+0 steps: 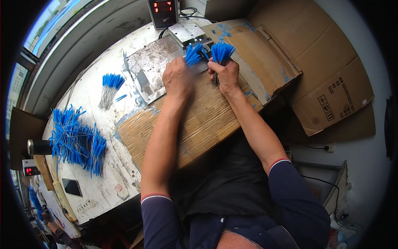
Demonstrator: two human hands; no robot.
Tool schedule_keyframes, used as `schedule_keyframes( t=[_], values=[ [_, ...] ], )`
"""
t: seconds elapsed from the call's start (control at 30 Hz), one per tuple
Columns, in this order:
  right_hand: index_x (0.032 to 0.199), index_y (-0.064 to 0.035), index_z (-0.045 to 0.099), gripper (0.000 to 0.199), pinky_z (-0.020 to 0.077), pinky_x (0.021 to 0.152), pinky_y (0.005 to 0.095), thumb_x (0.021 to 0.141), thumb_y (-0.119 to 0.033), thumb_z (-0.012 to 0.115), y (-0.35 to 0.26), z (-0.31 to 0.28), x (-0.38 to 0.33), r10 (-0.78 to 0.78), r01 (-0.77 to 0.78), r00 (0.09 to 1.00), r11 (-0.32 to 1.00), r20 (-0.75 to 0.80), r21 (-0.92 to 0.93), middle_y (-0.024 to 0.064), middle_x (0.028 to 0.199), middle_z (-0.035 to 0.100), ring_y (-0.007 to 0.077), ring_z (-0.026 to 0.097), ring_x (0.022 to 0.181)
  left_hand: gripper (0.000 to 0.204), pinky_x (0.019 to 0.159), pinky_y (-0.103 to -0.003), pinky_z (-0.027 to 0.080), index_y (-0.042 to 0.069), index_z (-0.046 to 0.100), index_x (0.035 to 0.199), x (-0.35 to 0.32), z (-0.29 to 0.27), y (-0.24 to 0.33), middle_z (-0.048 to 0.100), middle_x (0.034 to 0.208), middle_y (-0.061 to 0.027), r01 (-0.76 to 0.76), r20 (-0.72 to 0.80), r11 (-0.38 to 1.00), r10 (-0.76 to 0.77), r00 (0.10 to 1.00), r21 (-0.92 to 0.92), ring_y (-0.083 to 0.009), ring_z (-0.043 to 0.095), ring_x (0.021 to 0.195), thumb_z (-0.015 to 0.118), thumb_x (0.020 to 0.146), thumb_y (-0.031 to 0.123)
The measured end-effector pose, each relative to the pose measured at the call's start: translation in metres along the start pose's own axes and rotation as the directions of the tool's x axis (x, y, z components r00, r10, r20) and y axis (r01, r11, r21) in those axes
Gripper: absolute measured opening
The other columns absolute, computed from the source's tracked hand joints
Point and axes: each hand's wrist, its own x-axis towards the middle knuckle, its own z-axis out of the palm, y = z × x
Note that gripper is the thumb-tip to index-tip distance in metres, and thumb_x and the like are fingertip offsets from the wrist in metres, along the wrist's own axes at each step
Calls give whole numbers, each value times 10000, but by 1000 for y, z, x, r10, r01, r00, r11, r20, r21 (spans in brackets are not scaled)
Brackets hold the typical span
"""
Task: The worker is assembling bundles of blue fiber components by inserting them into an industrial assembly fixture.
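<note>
My right hand (226, 75) is closed round an upright bundle of thin wires with blue sleeved tips (222, 51); the thin ends poke out below my fingers. To its left, my left hand (176, 78) is curled shut, back of the hand up. A second cluster of blue-tipped wires (193, 54) fans out right beside its fingers. Whether my left hand grips that cluster is hidden. Both hands are over the far edge of a cardboard sheet (182, 124), in front of a small metal fixture (186, 33).
A worn metal plate (153, 62) lies left of my hands. Farther left are a small wire bundle (110, 89), a large blue-tipped heap (78, 139) and a phone (71, 187). A red-digit display box (163, 12) stands behind. Open cardboard boxes (327, 91) fill the right.
</note>
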Motion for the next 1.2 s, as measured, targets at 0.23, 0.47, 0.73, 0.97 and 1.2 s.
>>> schedule_keyframes(
  t=[0.23,0.47,0.73,0.97,1.2],
  values=[
    [850,-9,634,127,421,405,254,769,26,726,1,0,7,36,-31,999,983,21,-179,49,724,635,111,576,519,99,720,-509,499,32,575,940,3,4,-6,653,825,-202,164,-96,986,-167,981,-38,-402,655,805,599,845,45],
    [770,-7,631,102,416,388,270,751,-10,732,11,6,23,-16,-3,998,941,-55,-339,62,633,617,129,568,463,67,713,-523,472,24,564,930,4,7,-8,640,822,-204,172,-165,983,-180,970,-60,-411,637,807,574,865,39],
    [753,0,658,82,466,402,298,769,-46,724,11,12,20,-2,-34,995,939,-105,-343,74,604,629,150,580,443,84,774,-514,465,27,567,921,6,5,-7,638,865,-203,53,-233,997,-66,970,-63,-402,615,881,600,845,37],
    [860,-4,684,87,511,467,264,812,-53,738,-1,-2,8,64,-64,997,998,29,-2,82,729,670,142,613,532,82,756,-516,486,35,567,927,3,2,-2,652,872,-197,97,-49,991,-102,994,-90,-405,647,866,600,854,49],
    [890,-16,685,121,538,475,265,821,-28,783,2,-7,9,65,-67,996,997,56,40,71,787,686,141,651,594,106,747,-517,498,44,585,953,3,-2,1,676,863,-194,117,-15,988,-119,993,-102,-410,666,846,590,848,50]
  ],
)
